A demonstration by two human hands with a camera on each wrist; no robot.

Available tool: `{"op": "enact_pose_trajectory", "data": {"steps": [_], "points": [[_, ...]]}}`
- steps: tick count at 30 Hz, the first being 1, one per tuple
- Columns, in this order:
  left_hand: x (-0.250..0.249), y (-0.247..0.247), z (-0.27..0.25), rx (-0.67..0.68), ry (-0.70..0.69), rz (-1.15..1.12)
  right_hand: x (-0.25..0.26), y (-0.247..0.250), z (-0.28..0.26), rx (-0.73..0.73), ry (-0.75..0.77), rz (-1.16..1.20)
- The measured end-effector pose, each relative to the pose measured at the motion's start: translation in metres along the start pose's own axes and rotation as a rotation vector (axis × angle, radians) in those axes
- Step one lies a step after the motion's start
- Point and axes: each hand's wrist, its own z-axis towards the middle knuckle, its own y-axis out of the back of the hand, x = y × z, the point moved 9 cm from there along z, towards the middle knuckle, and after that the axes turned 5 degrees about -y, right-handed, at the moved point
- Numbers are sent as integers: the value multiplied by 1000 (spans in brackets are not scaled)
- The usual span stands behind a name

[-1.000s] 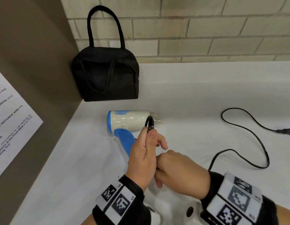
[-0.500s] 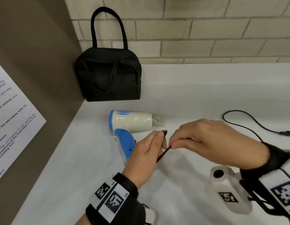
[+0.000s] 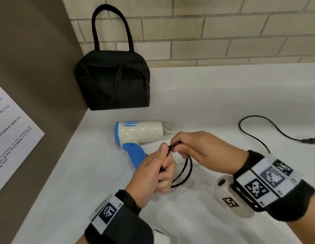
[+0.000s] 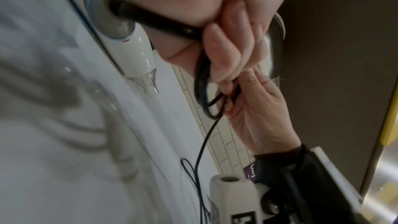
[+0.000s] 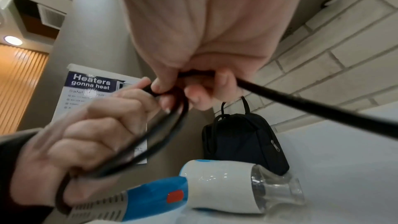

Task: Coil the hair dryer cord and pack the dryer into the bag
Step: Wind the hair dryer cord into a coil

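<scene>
Hair dryer cord (image 3: pixel 184 169) is mid-coil: a couple of small black loops are gathered, and the left hand (image 3: pixel 153 175) is clenched round the bundle while the right hand (image 3: pixel 204 148) pinches the strand at the top of the loops, feeding the next turn in. Plenty of slack is left to wind, I'd judge, since a long run of cord curves across the right side of the counter (image 3: pixel 223 95) to the plug (image 3: pixel 311 140) near its right edge.

The hair dryer (image 3: pixel 140 132) lies on its side in the middle of the counter, just behind the hands, nozzle pointing right. Packing hasn't begun. The bag (image 3: pixel 114 81) stands in the back left corner against the brick wall and brown side panel, and its zip looks closed.

Materials now: the cord is thin, round, flexible, with a matte rubbery look. The dryer has a glossy cream barrel, a blue rear cap and blue handle, a clear plastic nozzle and a red switch (image 5: pixel 175 196). The bag is soft black fabric, dome-topped, with tall looped handles. The counter is smooth and white.
</scene>
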Motion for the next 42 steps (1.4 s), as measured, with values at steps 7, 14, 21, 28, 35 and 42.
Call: {"op": "enact_pose_trajectory", "data": {"steps": [7,14,21,28,35,42], "points": [[-11,-1,3,-20,-102,-144,0,5,12,-155,53,138],[-6,19,1,-225,-58,-250,-40,-9,9,-81,-206,421],[-19,33,-1,-320,-131,-276,-83,8,-15,-241,-416,144],[-38,6,1,-261,-361,148,-20,-51,-7,137,-373,-305],[-39,-1,-7,-233,-518,420,17,-60,-30,306,-281,-140],[-25,-10,-1,-134,-436,682,42,-35,-44,380,-149,-462]]}}
